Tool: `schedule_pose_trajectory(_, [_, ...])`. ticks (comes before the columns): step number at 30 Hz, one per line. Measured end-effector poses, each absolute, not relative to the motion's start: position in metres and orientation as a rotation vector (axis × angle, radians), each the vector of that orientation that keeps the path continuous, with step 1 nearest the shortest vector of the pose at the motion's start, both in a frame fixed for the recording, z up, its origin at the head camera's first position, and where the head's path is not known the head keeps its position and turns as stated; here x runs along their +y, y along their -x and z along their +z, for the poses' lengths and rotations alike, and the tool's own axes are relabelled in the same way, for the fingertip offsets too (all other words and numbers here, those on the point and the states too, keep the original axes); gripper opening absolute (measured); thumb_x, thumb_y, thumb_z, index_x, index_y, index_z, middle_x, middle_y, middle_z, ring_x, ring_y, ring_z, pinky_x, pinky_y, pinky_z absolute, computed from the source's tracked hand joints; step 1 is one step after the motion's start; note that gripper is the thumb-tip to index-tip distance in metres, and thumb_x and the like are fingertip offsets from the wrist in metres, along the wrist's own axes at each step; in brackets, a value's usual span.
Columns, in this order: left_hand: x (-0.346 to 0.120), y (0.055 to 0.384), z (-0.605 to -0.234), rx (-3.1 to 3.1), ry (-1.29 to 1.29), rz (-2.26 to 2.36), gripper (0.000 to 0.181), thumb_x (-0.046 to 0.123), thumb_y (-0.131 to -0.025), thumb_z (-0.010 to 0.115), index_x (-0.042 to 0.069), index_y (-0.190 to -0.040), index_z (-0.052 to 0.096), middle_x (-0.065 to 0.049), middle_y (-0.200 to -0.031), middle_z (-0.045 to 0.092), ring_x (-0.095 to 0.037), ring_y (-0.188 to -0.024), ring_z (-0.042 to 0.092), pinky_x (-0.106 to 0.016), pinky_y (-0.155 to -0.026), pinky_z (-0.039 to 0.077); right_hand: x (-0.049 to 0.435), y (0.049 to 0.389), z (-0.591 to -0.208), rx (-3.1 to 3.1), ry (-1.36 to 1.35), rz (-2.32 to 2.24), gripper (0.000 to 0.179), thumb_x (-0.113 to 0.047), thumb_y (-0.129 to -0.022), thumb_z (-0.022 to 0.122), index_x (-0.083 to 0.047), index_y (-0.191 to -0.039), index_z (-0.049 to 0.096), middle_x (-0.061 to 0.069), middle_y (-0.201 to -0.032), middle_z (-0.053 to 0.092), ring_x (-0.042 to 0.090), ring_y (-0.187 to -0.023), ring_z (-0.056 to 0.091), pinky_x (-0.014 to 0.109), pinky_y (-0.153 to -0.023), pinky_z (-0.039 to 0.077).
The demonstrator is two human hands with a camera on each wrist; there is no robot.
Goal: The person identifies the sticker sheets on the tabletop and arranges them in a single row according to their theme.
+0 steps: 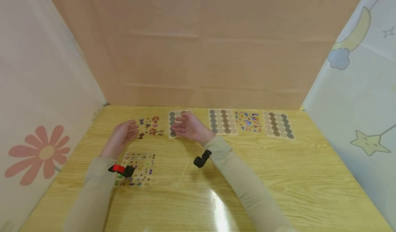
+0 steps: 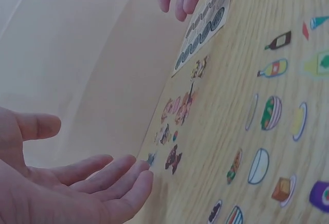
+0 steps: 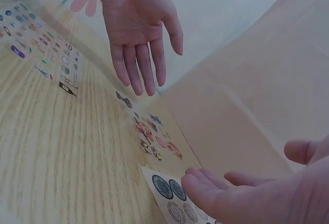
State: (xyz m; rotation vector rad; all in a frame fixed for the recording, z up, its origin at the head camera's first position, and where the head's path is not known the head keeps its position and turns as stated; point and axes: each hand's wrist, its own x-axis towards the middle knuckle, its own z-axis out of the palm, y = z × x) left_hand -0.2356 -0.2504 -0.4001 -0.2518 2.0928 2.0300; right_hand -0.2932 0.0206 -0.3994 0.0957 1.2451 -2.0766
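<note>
My left hand [image 1: 120, 138] is held with straight, relaxed fingers at the left end of a clear sheet of cartoon-figure stickers [image 1: 153, 131]. Over a paper sheet of round stickers [image 1: 172, 114] hovers my right hand [image 1: 191, 128], covering part of that sheet. The palms face each other, and neither hand holds anything. In the right wrist view the left hand [image 3: 136, 26] points down with fingers extended, clear of the table. A transparent sheet of small food and bottle stickers [image 1: 142, 170] lies beside the left wrist, partly hidden by the wrist camera.
Farther right along the back edge lie another round-sticker sheet [image 1: 223, 122], a sheet of blue and orange cartoon stickers [image 1: 248, 122] and a third round-sticker sheet [image 1: 278, 124]. A plain backdrop [image 1: 204, 53] rises behind the wooden table [image 1: 278, 177]; patterned side walls flank it.
</note>
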Motion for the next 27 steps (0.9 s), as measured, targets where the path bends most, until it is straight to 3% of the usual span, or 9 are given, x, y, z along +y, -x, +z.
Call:
schedule_pose_trajectory(14, [-0.252,0.247,-0.409,2.07,0.418,2.097,0.063,0.033,-0.104,0.035,-0.001,-0.151,0.012,-0.024,-0.152,0.02,-0.036,-0.137,0.026,-0.039,-0.113,0.026,0.005,0.304,-0.411,1.182,-0.161,-2.088,0.061,-0.033,-0.1,0.038,0.0,-0.149,0.025,0.029,-0.146,0.027,0.04,-0.134,0.03,0.046,-0.112,0.026])
schedule_pose_trajectory(27, [-0.249,0.248,-0.406,2.005,0.402,2.107,0.06,0.03,-0.104,0.036,0.0,-0.151,0.013,-0.023,-0.152,0.018,-0.035,-0.136,0.027,-0.041,-0.111,0.031,-0.003,0.299,-0.416,1.141,-0.153,-2.103,0.067,-0.035,-0.099,0.04,0.0,-0.151,0.016,0.032,-0.146,0.023,0.044,-0.135,0.028,0.049,-0.112,0.024])
